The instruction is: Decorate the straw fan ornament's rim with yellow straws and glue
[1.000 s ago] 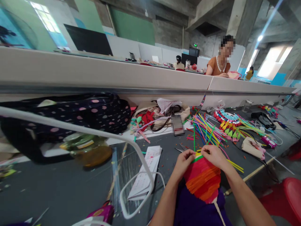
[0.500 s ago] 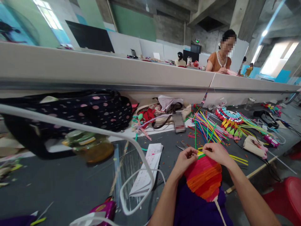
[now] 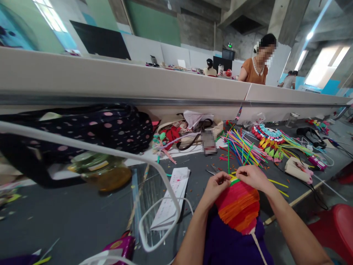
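A woven piece of coloured strips [image 3: 238, 208], banded red, pink and orange with a green and yellow top edge, rests upright against my lap. My left hand [image 3: 216, 186] pinches its upper left edge. My right hand [image 3: 252, 176] pinches the top edge on the right, fingertips close to the left hand's. A white cord [image 3: 257, 244] hangs from the piece's lower tip. Just beyond my hands lies a loose bundle of coloured strips [image 3: 242, 149], with small scissors [image 3: 212, 171] beside it.
A dark polka-dot bag [image 3: 82, 130], a glass jar [image 3: 103, 173], a white lamp arm [image 3: 116, 156] and a folded paper [image 3: 173, 197] sit on the grey table to the left. A finished colourful woven piece [image 3: 268, 138] lies right. A person in orange [image 3: 253, 71] stands behind the partition. A red stool [image 3: 335, 228] stands at right.
The view has shifted slightly; my hands stay at the piece's top edge with small finger movements. The person in orange has turned and moved a little left.
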`<state>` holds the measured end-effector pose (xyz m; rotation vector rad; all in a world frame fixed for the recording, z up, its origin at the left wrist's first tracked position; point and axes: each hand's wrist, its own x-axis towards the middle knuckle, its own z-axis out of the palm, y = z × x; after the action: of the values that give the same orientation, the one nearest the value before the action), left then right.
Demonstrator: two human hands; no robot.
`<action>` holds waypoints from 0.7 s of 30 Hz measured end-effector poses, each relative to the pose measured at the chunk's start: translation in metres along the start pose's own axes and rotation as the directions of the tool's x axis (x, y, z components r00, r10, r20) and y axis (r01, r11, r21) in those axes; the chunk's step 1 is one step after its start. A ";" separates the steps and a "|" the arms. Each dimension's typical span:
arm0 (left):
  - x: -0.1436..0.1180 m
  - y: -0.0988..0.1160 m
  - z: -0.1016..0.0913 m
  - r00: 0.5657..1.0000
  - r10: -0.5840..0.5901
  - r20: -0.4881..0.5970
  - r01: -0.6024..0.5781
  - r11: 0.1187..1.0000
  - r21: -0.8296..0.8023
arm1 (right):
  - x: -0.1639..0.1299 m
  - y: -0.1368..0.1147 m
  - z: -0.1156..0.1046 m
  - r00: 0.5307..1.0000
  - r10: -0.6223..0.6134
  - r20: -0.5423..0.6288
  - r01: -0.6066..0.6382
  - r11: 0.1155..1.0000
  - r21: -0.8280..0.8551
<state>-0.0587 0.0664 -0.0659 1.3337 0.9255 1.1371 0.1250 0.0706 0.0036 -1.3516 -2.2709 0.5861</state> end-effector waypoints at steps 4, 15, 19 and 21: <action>0.002 -0.001 0.000 1.000 0.011 0.003 -0.011 1.000 0.006 | 0.000 0.001 0.001 0.999 -0.032 0.006 0.031 0.999 0.018; 0.002 -0.004 -0.001 1.000 -0.008 -0.012 0.009 0.998 0.059 | 0.002 -0.004 0.005 0.999 -0.040 0.010 0.040 0.999 -0.011; 0.002 -0.002 -0.003 0.997 0.073 0.012 -0.074 0.981 0.179 | 0.002 -0.004 0.006 1.000 -0.025 0.000 0.025 0.999 -0.031; 0.003 -0.002 -0.003 0.994 0.099 0.037 -0.104 0.972 0.213 | 0.002 -0.004 0.007 1.000 -0.013 -0.006 0.013 0.999 -0.046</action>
<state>-0.0608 0.0702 -0.0677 1.5829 0.9917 1.1184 0.1173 0.0698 0.0009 -1.3571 -2.2996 0.5279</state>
